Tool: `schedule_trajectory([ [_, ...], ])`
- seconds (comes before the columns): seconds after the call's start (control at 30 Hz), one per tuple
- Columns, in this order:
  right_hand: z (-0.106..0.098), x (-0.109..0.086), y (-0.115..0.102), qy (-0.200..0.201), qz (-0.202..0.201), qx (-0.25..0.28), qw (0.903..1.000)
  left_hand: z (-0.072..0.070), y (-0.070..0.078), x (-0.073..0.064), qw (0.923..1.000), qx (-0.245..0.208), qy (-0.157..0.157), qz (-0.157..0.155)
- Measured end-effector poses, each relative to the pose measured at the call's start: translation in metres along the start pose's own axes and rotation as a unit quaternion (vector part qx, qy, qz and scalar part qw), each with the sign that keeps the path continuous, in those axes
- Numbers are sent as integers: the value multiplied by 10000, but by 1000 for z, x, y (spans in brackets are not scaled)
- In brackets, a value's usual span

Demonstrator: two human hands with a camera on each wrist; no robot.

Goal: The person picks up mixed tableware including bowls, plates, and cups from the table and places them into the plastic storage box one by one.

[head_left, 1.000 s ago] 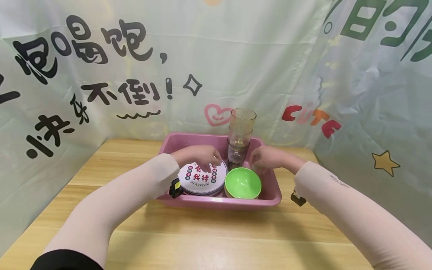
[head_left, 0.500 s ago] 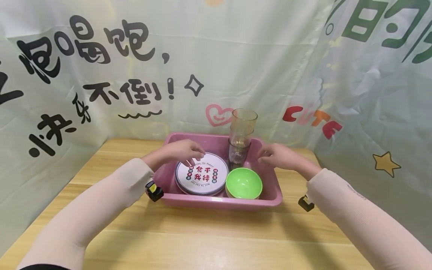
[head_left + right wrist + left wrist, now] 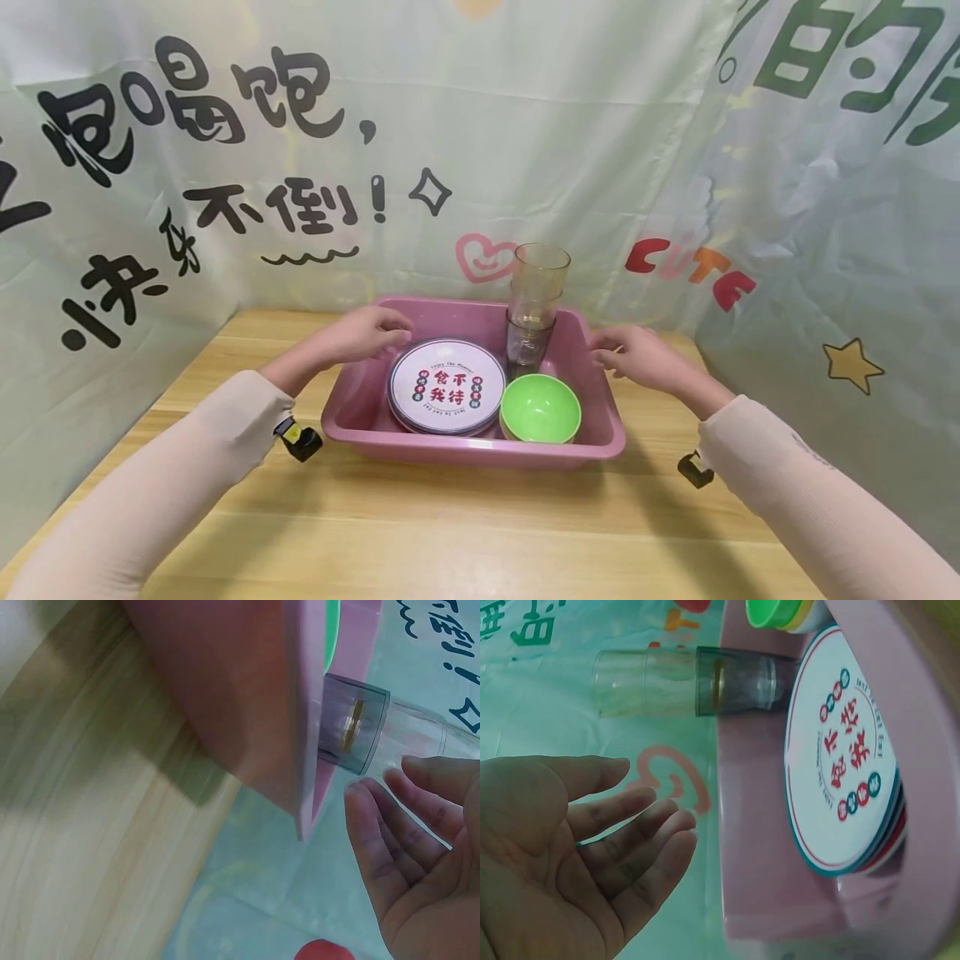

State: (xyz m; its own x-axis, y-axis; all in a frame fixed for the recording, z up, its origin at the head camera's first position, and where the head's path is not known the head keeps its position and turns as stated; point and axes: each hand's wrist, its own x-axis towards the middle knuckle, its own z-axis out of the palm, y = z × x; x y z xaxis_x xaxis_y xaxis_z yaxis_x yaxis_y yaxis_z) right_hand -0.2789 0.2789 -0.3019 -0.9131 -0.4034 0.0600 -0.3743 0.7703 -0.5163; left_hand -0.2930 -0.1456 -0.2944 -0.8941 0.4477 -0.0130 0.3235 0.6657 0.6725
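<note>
A pink plastic basin (image 3: 480, 451) holds a stack of white plates (image 3: 447, 387) with red lettering, stacked bowls with a green one (image 3: 540, 408) on top, and a tower of clear and smoky cups (image 3: 534, 300). Over the basin's left rim hovers my left hand (image 3: 367, 333), holding nothing; the left wrist view shows its palm and loosely bent fingers (image 3: 656, 881). At the right rim is my right hand (image 3: 639, 357), also without anything in it. In the right wrist view its thumb and fingers (image 3: 367, 825) are apart, beside the basin wall.
The basin stands on a light wooden table (image 3: 465, 533), toward its back. Behind and at both sides hangs a pale printed cloth (image 3: 600, 150). The cup tower rises well above the basin's rim.
My left hand has moved left from above the plates to the basin's left rim. My right hand has moved right, from beside the cups to the right rim. The dishes stay put.
</note>
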Motion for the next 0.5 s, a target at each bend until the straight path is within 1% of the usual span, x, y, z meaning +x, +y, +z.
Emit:
schedule_trajectory([
  [0.1, 0, -5, 3, 204, 43, -123, 9997, -6, -7, -5, 9993, 262, 259, 66],
  [0.2, 1, -10, 6, 401, 80, -333, 9986, -11, -14, -9, 9969, 556, 520, 183],
  [0.3, 2, -14, 9, 542, 127, -583, 9967, -16, -20, -14, 9946, 715, 714, 248],
  [0.37, 3, -16, 10, 589, 114, -688, 9958, -19, -26, -19, 9932, 785, 818, 259],
  [0.5, 2, -17, 14, 664, 88, -774, 9947, -22, -36, -29, 9900, 919, 1053, 177],
])
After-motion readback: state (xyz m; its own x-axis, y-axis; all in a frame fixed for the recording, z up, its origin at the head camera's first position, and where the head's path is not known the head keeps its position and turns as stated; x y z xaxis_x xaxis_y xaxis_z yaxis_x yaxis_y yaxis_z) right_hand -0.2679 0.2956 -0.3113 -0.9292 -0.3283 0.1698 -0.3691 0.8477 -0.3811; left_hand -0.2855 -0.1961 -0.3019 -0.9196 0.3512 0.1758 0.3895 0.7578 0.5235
